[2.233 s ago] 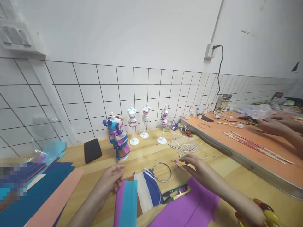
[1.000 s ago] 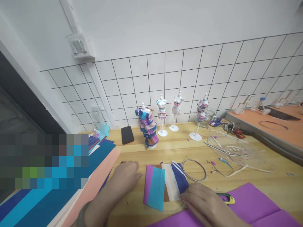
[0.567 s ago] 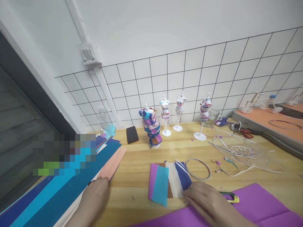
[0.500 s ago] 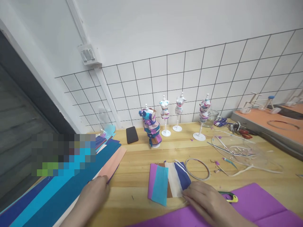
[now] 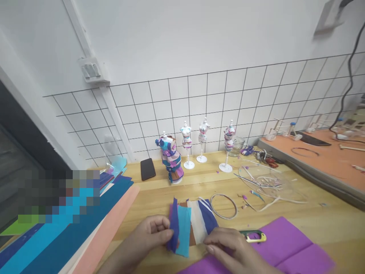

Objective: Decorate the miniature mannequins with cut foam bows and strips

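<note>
My left hand [image 5: 154, 234] is closed, thumb against fingers, on a dark blue strip [image 5: 175, 222] of thin, paper-like sheet. This strip stands nearly upright over the left side of a small row of coloured pieces. Beside it in the row are a light blue piece [image 5: 184, 228], a cream piece [image 5: 197, 222] and another dark blue piece [image 5: 207, 215], with brown showing between. At the row's lower right my right hand [image 5: 230, 243] has its thumb and fingers drawn together; whatever they pinch is hidden. A yellow-and-green cutter [image 5: 255, 236] lies just beyond the right hand, on a folded purple sheet [image 5: 288, 243].
Long coloured sheets [image 5: 114, 213] are stacked at the left. A phone [image 5: 147, 169], a dressed miniature mannequin [image 5: 172, 160] and several barer ones [image 5: 229, 142] stand behind. Rings [image 5: 224, 206], tangled cord [image 5: 266, 180] and a glass bowl [image 5: 237, 146] are to the right, near an orange-topped board [image 5: 313, 152].
My left hand has moved right from the sheet stack to the row of pieces, bringing the dark blue strip. My right hand stays by the row. The view has swung right.
</note>
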The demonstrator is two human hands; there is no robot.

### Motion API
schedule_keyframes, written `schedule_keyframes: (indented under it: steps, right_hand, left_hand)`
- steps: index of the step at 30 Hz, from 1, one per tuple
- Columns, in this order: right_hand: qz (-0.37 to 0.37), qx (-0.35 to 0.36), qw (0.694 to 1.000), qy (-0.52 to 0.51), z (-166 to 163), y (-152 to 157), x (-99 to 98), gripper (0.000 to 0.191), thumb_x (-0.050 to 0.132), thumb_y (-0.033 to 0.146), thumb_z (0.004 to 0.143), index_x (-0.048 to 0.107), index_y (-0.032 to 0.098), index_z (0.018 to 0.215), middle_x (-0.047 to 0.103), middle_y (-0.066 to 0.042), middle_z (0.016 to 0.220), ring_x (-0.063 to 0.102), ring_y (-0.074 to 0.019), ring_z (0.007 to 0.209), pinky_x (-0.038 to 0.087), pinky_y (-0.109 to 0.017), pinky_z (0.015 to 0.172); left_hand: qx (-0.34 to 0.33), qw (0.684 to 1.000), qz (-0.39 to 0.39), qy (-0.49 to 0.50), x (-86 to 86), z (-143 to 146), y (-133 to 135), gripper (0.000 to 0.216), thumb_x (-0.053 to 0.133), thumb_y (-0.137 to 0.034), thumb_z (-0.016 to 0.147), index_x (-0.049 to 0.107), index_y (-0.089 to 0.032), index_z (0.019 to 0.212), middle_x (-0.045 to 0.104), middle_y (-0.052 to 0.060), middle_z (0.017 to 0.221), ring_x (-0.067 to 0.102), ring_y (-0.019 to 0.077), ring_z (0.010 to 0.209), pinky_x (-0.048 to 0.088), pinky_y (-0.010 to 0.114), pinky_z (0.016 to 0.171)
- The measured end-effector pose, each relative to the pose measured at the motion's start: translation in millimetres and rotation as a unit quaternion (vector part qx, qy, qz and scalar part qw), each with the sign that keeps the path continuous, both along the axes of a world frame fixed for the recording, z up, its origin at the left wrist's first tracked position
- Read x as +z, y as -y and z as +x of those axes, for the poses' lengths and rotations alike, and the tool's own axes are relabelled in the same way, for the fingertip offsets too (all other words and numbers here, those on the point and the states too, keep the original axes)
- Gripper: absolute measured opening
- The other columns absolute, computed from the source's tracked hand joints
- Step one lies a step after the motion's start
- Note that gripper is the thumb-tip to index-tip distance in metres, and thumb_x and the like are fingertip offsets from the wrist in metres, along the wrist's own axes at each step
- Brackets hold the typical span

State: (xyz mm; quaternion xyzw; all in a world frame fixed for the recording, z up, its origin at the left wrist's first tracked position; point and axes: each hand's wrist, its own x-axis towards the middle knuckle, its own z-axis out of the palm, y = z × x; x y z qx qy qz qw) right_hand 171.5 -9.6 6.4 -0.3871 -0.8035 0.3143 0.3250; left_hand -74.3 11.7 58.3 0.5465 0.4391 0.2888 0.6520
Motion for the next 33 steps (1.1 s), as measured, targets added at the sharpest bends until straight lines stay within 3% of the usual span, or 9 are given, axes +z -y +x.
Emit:
schedule_keyframes:
  steps: [4,7,10,13,16,19,26,30,33]
  right_hand:
    - [-0.155,-0.037,0.979,-0.127,-4.0,-2.1,-2.5,0.030,0.053,0.042,0.082,0.067,0.018,0.094,0.068,-0.008,0.089,0.062,-0.0190,0.081,0.047,-0.029,0.073]
    - [-0.281,0.021,0.927,-0.248,-6.2,-8.9,-6.7,0.041,0.056,0.052,0.077,0.066,0.015,0.089,0.066,-0.005,0.071,0.058,-0.0121,0.058,0.046,-0.023,0.056]
    - [-0.338,0.026,0.883,-0.323,-6.8,-15.6,-9.6,0.041,0.060,0.053,0.073,0.063,0.012,0.077,0.059,0.000,0.055,0.049,-0.0062,0.043,0.039,-0.018,0.046]
    - [-0.347,-0.005,0.870,-0.350,-5.8,-19.4,-11.5,0.036,0.066,0.048,0.071,0.059,0.012,0.070,0.055,0.003,0.051,0.046,-0.0048,0.041,0.036,-0.016,0.044]
    - [-0.332,-0.017,0.881,-0.337,-4.7,-21.3,-14.7,0.036,0.068,0.047,0.068,0.057,0.013,0.066,0.053,0.004,0.051,0.043,-0.0044,0.041,0.034,-0.017,0.044]
    - [-0.321,-0.030,0.897,-0.303,-5.5,-21.0,-18.7,0.039,0.067,0.051,0.067,0.055,0.014,0.063,0.050,0.005,0.049,0.041,-0.0048,0.040,0.032,-0.018,0.043]
    - [-0.309,-0.070,0.910,-0.266,-8.8,-17.5,-17.3,0.048,0.056,0.058,0.073,0.046,0.017,0.049,0.046,0.005,0.042,0.038,-0.0055,0.037,0.029,-0.020,0.042]
    - [-0.302,-0.110,0.898,-0.299,-5.1,-22.5,-17.4,0.049,0.054,0.058,0.075,0.045,0.018,0.046,0.045,0.005,0.038,0.038,-0.0062,0.036,0.030,-0.021,0.043]
    - [-0.297,-0.145,0.885,-0.327,-1.2,-25.6,-18.4,0.046,0.057,0.055,0.074,0.045,0.018,0.049,0.045,0.006,0.037,0.035,-0.0055,0.035,0.027,-0.020,0.042]
  left_hand:
    - [-0.053,0.998,-0.024,0.008,-11.1,32.4,-6.9,0.030,0.070,-0.039,0.065,0.054,-0.015,0.066,0.058,0.000,0.062,0.050,0.0102,0.059,0.037,0.024,0.061]
    - [-0.088,0.996,-0.022,0.009,-16.6,49.4,-9.9,0.030,0.069,-0.040,0.063,0.053,-0.015,0.064,0.053,-0.003,0.058,0.047,0.0088,0.057,0.035,0.023,0.060]
    - [-0.109,0.994,-0.030,-0.007,-27.6,58.6,-11.1,0.032,0.070,-0.041,0.061,0.051,-0.015,0.061,0.048,-0.005,0.055,0.042,0.0073,0.053,0.031,0.021,0.054]
    - [-0.139,0.989,-0.042,-0.036,-40.1,60.9,-11.0,0.034,0.069,-0.045,0.060,0.051,-0.015,0.062,0.044,-0.006,0.053,0.038,0.0064,0.051,0.025,0.020,0.050]
    - [-0.174,0.984,-0.036,-0.032,-47.3,61.3,-10.2,0.038,0.067,-0.049,0.063,0.056,-0.014,0.073,0.044,-0.005,0.058,0.038,0.0063,0.053,0.025,0.021,0.051]
    - [-0.154,0.987,-0.027,-0.045,-50.4,64.6,-8.6,0.043,0.067,-0.052,0.061,0.055,-0.015,0.079,0.040,-0.007,0.055,0.033,0.0058,0.049,0.021,0.021,0.047]
    - [-0.121,0.986,-0.032,-0.107,-61.0,70.3,-2.3,0.032,0.063,-0.043,0.065,0.042,-0.019,0.059,0.031,-0.010,0.041,0.022,0.0041,0.038,0.011,0.023,0.040]
    - [-0.127,0.987,-0.041,-0.093,-62.5,67.3,-1.2,0.028,0.063,-0.035,0.064,0.041,-0.019,0.058,0.035,-0.010,0.042,0.024,0.0033,0.038,0.016,0.020,0.040]
    - [-0.128,0.987,-0.063,-0.069,-59.2,65.2,-1.9,0.022,0.062,-0.034,0.065,0.048,-0.017,0.065,0.052,-0.005,0.048,0.040,0.0054,0.040,0.029,0.019,0.043]
